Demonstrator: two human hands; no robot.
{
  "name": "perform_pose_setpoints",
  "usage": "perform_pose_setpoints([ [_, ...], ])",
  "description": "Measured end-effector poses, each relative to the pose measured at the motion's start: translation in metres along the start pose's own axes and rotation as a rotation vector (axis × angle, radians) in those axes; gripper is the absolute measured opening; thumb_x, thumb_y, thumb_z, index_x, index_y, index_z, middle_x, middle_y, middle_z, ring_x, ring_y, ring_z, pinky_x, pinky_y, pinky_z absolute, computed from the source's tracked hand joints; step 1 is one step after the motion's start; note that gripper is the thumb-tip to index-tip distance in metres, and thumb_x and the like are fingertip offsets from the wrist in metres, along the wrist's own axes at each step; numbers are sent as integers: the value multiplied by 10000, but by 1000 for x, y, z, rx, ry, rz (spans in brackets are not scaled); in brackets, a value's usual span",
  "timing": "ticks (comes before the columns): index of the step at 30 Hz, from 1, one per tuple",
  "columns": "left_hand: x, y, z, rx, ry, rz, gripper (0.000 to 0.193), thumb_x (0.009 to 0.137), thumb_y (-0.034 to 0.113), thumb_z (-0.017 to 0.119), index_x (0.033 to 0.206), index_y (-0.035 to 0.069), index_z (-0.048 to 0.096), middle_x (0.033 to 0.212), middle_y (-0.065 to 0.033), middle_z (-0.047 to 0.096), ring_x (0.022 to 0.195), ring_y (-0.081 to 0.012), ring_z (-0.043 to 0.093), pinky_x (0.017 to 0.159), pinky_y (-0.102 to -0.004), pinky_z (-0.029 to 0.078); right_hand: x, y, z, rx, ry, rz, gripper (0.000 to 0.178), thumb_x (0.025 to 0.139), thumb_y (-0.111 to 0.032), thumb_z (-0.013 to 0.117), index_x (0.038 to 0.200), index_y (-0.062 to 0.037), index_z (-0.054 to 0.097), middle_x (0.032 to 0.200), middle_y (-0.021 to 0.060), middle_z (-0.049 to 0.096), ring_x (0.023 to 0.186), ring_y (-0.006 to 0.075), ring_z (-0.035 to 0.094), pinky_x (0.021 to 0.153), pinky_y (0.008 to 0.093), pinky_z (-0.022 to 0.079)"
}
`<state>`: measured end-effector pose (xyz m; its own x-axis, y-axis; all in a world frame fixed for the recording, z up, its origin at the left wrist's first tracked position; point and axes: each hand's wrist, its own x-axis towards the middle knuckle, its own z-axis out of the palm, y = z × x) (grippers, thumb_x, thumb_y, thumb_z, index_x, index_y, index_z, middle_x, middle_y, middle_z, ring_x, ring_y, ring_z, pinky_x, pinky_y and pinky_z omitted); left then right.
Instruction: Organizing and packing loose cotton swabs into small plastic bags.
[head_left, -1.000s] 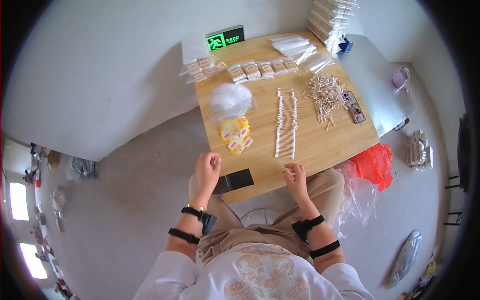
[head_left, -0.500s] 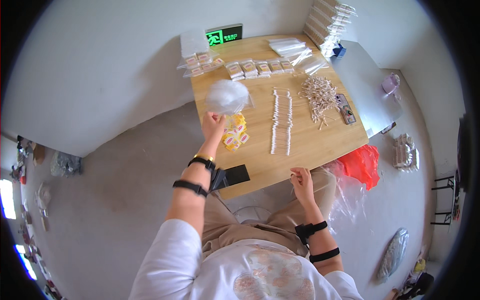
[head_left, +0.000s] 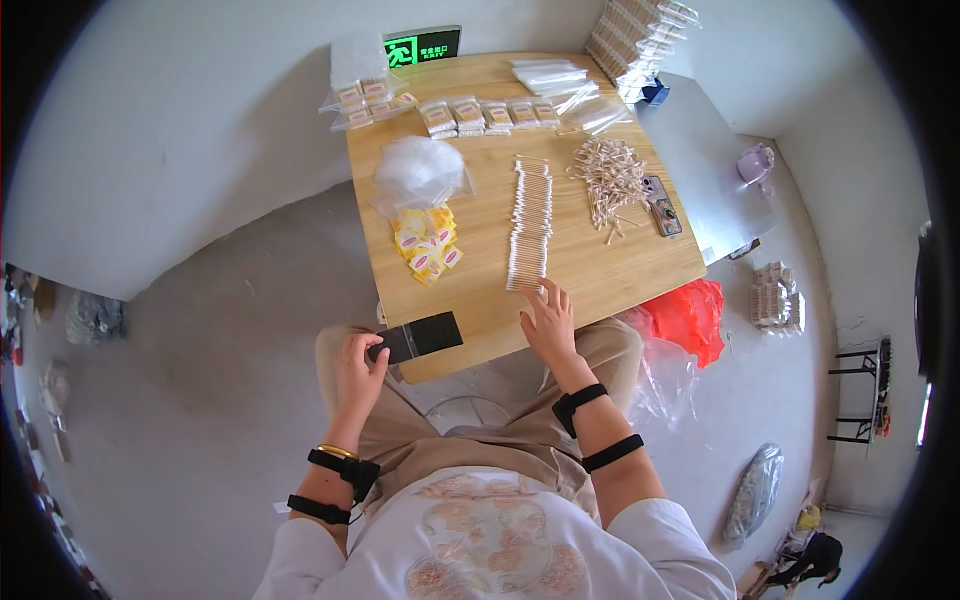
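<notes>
I sit at a wooden table [head_left: 600, 275]. My left hand [head_left: 358, 372] is at the table's near left corner, its fingers closed on the left end of a flat black rectangular object [head_left: 422, 337] that lies on the edge. My right hand [head_left: 548, 320] rests flat on the table with fingers spread, and its fingertips touch the near end of two long rows of cotton swabs [head_left: 530, 222]. A heap of small yellow packets [head_left: 426, 245] lies left of the rows, with a clear bag of white stuff [head_left: 418, 170] behind it.
A loose pile of cotton swabs [head_left: 610, 180] and a phone [head_left: 661, 205] lie at the right. Small filled packets [head_left: 488, 115], clear bags [head_left: 552, 76] and stacked boxes [head_left: 640, 35] line the far edge. A red bag [head_left: 686, 315] hangs by my right knee.
My left hand drew back from the yellow packets to the black object at the near edge. My right hand moved forward from the table edge to the near end of the swab rows.
</notes>
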<state>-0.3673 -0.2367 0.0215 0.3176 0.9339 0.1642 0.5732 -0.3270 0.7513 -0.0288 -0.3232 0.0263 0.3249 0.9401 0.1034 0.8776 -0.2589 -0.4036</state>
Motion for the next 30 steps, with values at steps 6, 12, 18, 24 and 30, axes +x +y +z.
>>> perform_pose_setpoints([
  [6, 16, 17, -4, 29, -28, 28, 206, 842, 138, 721, 1016, 84, 625, 1011, -79, 636, 991, -292, 607, 867, -426, 450, 2, 5, 9, -58, 29, -29, 500, 785, -155, 696, 1273, -198, 596, 1369, 103, 468, 1282, 343, 438, 1044, 492, 399],
  [12, 37, 50, 13, -1, -105, 160, 219, 841, 150, 719, 1037, 101, 636, 1029, -80, 636, 1026, -301, 597, 885, -435, 433, 7, 3, 4, -6, 46, -9, 441, 798, -145, 695, 1229, -187, 611, 1341, 100, 481, 1275, 342, 442, 1024, 492, 404],
  [18, 52, 80, 53, -59, -234, 236, 244, 839, 158, 726, 1057, 98, 635, 1068, -88, 615, 1058, -303, 582, 895, -436, 436, 14, 6, 4, -25, 34, -14, 414, 801, -144, 694, 1207, -190, 623, 1330, 102, 490, 1265, 343, 449, 1007, 488, 409],
  [24, 65, 91, 119, -67, -336, 397, 437, 847, 184, 728, 1233, 78, 552, 1307, -152, 501, 1221, -356, 506, 1031, -475, 409, 16, 5, 5, 20, 42, -7, 406, 794, -138, 692, 1193, -188, 635, 1306, 108, 507, 1249, 348, 461, 1007, 487, 409],
  [30, 77, 89, 161, 86, -307, 476, 554, 895, 274, 690, 1371, 91, 471, 1495, -177, 346, 1423, -395, 322, 1172, -513, 295, 15, 5, 3, 37, 36, -2, 399, 804, -143, 689, 1198, -168, 633, 1302, 115, 510, 1246, 355, 463, 1010, 487, 406],
])
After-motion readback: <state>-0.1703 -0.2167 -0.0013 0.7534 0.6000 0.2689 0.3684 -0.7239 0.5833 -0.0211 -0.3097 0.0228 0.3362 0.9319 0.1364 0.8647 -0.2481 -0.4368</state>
